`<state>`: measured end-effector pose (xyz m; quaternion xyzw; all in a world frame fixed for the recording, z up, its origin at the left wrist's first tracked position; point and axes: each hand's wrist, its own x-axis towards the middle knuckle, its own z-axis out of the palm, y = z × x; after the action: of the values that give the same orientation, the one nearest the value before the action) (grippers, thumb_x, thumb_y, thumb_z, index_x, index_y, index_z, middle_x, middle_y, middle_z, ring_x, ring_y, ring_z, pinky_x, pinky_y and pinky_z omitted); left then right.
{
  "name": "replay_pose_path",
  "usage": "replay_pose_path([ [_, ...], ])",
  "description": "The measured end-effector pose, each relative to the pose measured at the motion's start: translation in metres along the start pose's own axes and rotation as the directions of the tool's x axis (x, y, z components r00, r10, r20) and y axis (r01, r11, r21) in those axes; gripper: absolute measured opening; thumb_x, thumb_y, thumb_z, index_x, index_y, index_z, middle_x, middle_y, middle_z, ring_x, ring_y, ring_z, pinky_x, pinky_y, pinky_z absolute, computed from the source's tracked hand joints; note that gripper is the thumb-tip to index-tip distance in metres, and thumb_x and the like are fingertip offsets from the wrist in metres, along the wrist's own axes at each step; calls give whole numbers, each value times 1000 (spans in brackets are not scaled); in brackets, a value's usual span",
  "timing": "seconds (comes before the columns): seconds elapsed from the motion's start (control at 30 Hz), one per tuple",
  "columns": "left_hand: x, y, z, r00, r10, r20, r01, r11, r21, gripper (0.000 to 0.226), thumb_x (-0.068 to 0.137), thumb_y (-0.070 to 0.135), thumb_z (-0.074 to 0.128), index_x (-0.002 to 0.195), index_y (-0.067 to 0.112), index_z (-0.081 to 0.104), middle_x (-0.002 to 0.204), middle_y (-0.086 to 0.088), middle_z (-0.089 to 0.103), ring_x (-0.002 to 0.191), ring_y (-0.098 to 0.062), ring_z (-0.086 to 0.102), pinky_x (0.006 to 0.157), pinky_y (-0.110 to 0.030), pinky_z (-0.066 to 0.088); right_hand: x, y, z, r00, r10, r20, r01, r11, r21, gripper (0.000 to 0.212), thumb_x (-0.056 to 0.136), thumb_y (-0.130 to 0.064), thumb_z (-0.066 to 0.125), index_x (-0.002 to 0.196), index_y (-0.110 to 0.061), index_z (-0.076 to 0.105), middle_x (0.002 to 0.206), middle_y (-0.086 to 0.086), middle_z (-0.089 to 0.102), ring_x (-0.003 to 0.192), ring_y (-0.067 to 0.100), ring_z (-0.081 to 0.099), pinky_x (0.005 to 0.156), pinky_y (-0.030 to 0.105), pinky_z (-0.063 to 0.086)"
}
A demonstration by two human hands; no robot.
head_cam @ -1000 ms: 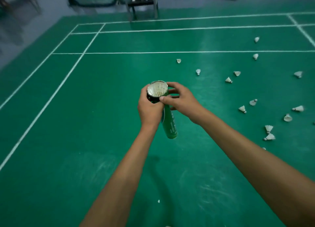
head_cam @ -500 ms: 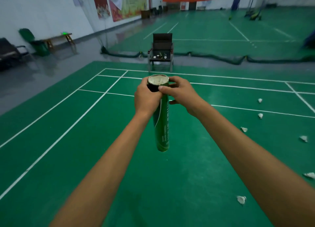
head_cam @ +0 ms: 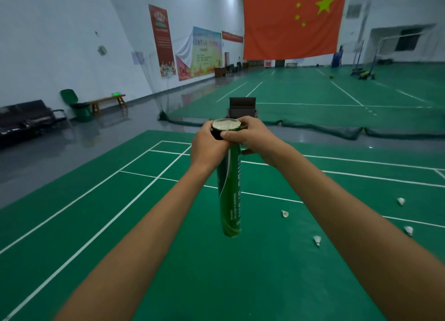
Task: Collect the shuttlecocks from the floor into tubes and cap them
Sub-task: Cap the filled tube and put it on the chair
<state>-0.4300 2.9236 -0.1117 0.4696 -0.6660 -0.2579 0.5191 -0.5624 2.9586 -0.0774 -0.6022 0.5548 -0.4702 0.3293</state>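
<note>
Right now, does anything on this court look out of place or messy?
Yes. Loose shuttlecocks lie scattered on the floor at the right. The green tube, gripped near its top by the left hand and right hand, shows no cap.

Centre, in the near field, a green cylindrical cardboard tube [head_cam: 230, 200] hangs nearly upright above the green court floor [head_cam: 168, 260]. The left hand [head_cam: 208, 147] grips its top end from the left and the right hand [head_cam: 255, 135] from the right, thumb lying across the near rim. Four white feather shuttlecocks [head_cam: 285, 213] lie on the floor right of the tube, apart from one another. Straight behind the hands, farther off, stands a dark chair [head_cam: 242, 105], with a dark folded net [head_cam: 313, 126] running left to right along the floor beside it. Far left, by the wall, sits a black row of seats [head_cam: 26, 120]; right of it a green bin [head_cam: 81, 108], then a wooden bench [head_cam: 108, 101].
</note>
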Motion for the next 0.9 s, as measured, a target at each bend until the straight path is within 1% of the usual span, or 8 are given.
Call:
replay_pose_path([
  [0.13, 76, -36, 21, 1000, 4, 1, -4, 1000, 2, 56, 61, 39, 73, 115, 25, 69, 105, 0, 75, 95, -24, 70, 86, -45, 60, 85, 18, 10, 999, 2, -34, -2, 1000, 13, 45, 85, -27, 80, 119, -14, 55, 102, 0, 62, 83, 7, 58, 61, 24, 44],
  [0.3, 181, -106, 53, 1000, -27, 3, 27, 1000, 1, 55, 61, 37, 73, 113, 21, 71, 102, -1, 76, 93, -24, 72, 84, -48, 61, 204, 59, 28, 998, 34, -46, -32, 999, 40, 47, 84, -26, 81, 121, -11, 57, 95, -2, 63, 81, 6, 58, 57, 21, 39],
  [0.43, 279, -152, 82, 999, -9, 31, 9, 1000, -6, 54, 62, 35, 71, 114, 21, 71, 102, -1, 75, 93, -24, 70, 84, -45, 60, 312, 85, 32, 997, 46, -61, -45, 999, 25, 26, 84, -24, 81, 97, -18, 59, 89, -2, 63, 79, 8, 59, 59, 23, 42],
  [0.47, 307, -161, 90, 999, -2, 41, 2, 1000, -6, 53, 63, 33, 74, 114, 21, 71, 103, -1, 75, 94, -23, 70, 85, -44, 60, 340, 89, 31, 996, 47, -75, -45, 999, 28, 26, 84, -24, 81, 95, -18, 58, 89, -3, 63, 79, 9, 60, 60, 24, 43],
  [0.6, 420, -192, 121, 996, 49, 78, -51, 998, 24, 42, 78, 18, 80, 118, 20, 69, 105, -1, 74, 96, -22, 70, 88, -46, 60, 450, 103, 25, 987, 58, -149, -52, 998, 45, 53, 77, -32, 84, 119, -13, 56, 107, 5, 66, 100, 19, 64, 72, 32, 51],
  [0.67, 468, -204, 137, 993, 82, 86, -84, 996, 28, 40, 80, 17, 79, 119, 21, 68, 105, 0, 73, 97, -23, 69, 88, -46, 60, 500, 112, 19, 985, 53, -164, -44, 997, 58, 56, 77, -32, 84, 122, -14, 56, 111, 5, 66, 102, 19, 63, 72, 32, 49],
  [0.83, 568, -248, 188, 992, 86, 90, -87, 996, 15, 53, 69, 27, 82, 120, 22, 68, 104, 3, 73, 97, -22, 69, 87, -45, 60, 609, 152, -1, 985, 31, -171, -17, 997, 80, 57, 81, -26, 84, 129, -12, 56, 115, 5, 66, 95, 15, 62, 62, 21, 42],
  [0.9, 606, -275, 214, 994, 62, 89, -62, 998, -2, 61, 61, 34, 82, 119, 22, 68, 106, 1, 74, 98, -22, 70, 87, -45, 60, 655, 180, -9, 984, 24, -175, -12, 998, 67, 62, 81, -25, 85, 133, -11, 55, 118, 6, 65, 100, 16, 62, 62, 19, 41],
])
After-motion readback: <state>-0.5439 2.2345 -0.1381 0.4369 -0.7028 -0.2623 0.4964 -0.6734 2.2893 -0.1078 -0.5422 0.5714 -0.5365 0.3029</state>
